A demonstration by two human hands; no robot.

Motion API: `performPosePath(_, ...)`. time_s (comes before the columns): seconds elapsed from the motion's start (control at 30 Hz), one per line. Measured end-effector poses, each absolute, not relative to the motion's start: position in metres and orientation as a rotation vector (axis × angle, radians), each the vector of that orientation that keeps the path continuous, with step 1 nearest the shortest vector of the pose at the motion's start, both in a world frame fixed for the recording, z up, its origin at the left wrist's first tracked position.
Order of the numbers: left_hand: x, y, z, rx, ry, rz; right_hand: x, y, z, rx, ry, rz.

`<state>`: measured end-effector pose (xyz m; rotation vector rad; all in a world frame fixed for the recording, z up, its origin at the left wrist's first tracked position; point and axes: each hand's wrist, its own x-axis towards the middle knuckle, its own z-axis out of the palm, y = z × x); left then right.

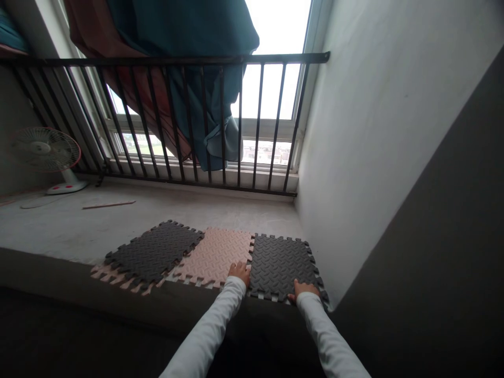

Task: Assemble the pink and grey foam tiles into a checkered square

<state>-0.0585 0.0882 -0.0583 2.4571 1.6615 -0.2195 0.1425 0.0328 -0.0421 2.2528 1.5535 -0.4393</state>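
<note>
Interlocking foam floor tiles lie on a raised concrete ledge. A dark grey tile (281, 265) sits at the right, joined to a pink tile (216, 254) in the middle. Another dark grey tile (155, 252) lies loosely at the left, on top of a pink tile (118, 278). My left hand (239, 272) rests with curled fingers on the seam between the pink tile and the right grey tile. My right hand (302, 290) presses on the near edge of the right grey tile, fingers bent down. Both arms wear white sleeves.
A black metal railing (220, 118) runs in front of a window with teal and rust cloth (185, 63) hanging over it. A small white fan (49, 157) stands at the far left. A thin stick (109, 205) lies on the ledge. A white wall (374, 136) closes the right side.
</note>
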Motion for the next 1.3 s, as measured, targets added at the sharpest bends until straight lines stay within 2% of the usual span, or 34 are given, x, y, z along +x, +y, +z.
performPosePath(0.17, -0.058, 0.097, -0.085, 2.409, 1.58, -0.051, 0.142, 0.034, -0.037, 2.234, 1.547, -0.466)
performPosePath(0.37, -0.043, 0.129, -0.073, 2.353, 1.67, -0.051, 0.143, 0.037, -0.039, 2.23, 1.534, -0.486)
performPosePath(0.63, -0.028, 0.165, -0.088, 2.371, 1.703, -0.034, 0.146, 0.039, -0.048, 2.226, 1.566, -0.439)
performPosePath(0.83, -0.01, 0.199, -0.084, 2.175, 1.773, -0.075, 0.145, 0.039, -0.047, 2.219, 1.56, -0.441)
performPosePath(1.3, 0.001, 0.243, -0.089, 2.082, 1.703, 0.088, 0.146, 0.039, -0.047, 2.212, 1.546, -0.462)
